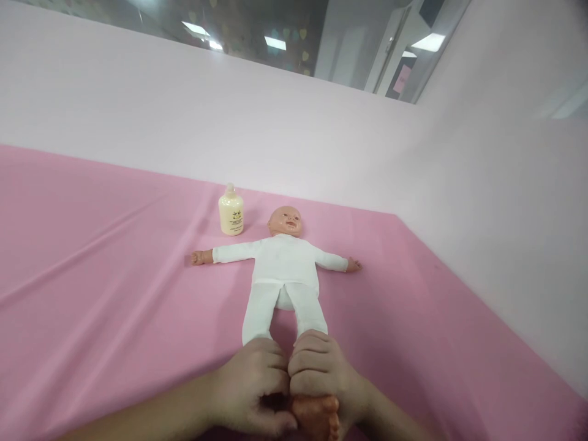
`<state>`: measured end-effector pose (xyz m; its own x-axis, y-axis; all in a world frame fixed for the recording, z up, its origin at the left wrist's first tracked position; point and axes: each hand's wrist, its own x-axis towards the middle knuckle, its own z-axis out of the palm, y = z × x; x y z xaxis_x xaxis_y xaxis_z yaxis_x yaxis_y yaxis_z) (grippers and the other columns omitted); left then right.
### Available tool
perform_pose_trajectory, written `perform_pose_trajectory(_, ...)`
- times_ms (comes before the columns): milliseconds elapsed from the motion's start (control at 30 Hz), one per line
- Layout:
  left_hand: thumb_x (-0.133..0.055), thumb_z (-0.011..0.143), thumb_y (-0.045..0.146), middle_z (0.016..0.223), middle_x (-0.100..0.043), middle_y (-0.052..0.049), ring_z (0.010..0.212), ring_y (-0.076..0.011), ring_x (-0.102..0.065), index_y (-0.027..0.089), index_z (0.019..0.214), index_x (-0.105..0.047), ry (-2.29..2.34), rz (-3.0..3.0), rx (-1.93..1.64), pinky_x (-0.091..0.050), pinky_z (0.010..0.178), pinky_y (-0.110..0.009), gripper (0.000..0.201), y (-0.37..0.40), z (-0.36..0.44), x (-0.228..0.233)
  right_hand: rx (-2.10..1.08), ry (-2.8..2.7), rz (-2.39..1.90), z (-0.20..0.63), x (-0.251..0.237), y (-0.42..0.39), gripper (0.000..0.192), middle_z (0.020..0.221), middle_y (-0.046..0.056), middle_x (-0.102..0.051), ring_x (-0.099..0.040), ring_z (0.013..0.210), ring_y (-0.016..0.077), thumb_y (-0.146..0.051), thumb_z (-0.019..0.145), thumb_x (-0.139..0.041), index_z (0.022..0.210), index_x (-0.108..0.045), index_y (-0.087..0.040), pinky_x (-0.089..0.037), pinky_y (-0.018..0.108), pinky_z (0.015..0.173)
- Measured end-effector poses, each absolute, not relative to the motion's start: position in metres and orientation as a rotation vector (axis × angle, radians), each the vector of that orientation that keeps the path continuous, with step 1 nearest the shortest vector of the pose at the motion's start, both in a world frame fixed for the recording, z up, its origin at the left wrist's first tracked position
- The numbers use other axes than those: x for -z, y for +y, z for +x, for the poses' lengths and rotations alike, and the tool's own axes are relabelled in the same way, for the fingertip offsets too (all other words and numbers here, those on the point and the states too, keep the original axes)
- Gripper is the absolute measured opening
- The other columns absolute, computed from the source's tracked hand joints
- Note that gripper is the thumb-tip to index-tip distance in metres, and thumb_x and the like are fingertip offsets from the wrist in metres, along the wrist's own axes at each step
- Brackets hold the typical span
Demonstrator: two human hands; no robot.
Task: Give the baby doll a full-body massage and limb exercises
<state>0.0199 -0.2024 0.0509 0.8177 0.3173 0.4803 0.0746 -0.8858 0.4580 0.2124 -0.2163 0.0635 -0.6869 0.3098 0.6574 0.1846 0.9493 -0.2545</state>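
A baby doll [283, 264] in a white suit lies on its back on the pink sheet [114, 294], arms spread, head pointing away from me. My left hand [255, 386] is closed around the doll's lower leg at the near edge. My right hand [321, 373] grips the other ankle, and a bare doll foot [318, 418] sticks out below my fingers. Both hands touch each other.
A small cream lotion bottle [231, 211] stands upright just left of the doll's head. Pale pink walls [482, 202] rise behind and to the right of the sheet, with a window strip above them.
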Motion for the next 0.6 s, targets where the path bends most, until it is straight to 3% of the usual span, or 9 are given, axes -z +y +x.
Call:
perform_pose_trajectory(333,-0.038,0.089,0.065,0.059,-0.062,-0.004,0.054,-0.0148,-0.054,0.019,0.064,-0.055,0.367,2.545,-0.786,-0.037,0.055,-0.031,0.055,-0.202,0.02,-0.051,-0.16,-2.276,-0.455,0.208,-0.076,-0.222,0.032,0.071,-0.003,-0.059,-0.056,0.066,0.0128,-0.051,0.079,-0.062,0.088,-0.048,-0.023,-0.044,0.029,0.066)
perform_pose_trajectory(500,-0.028,0.096,0.053,0.063,-0.065,-0.005,0.059,-0.0161,-0.058,0.019,0.069,-0.058,0.259,2.523,-0.775,-0.04,0.059,-0.031,0.053,-0.204,0.022,-0.059,-0.258,-2.211,-0.528,0.207,-0.078,-0.226,0.046,0.077,0.0,-0.062,-0.06,0.071,0.0156,-0.056,0.078,-0.06,0.105,-0.046,-0.022,-0.047,0.032,0.071)
perform_pose_trajectory(600,-0.024,0.099,0.044,0.065,-0.066,-0.006,0.061,-0.0171,-0.059,0.019,0.071,-0.059,0.265,2.555,-0.732,-0.04,0.061,-0.033,0.051,-0.205,0.021,-0.066,-0.261,-2.162,-0.532,0.205,-0.081,-0.229,0.032,0.077,0.0,-0.061,-0.058,0.068,0.0152,-0.045,0.085,-0.054,0.105,-0.044,-0.022,-0.046,0.032,0.07)
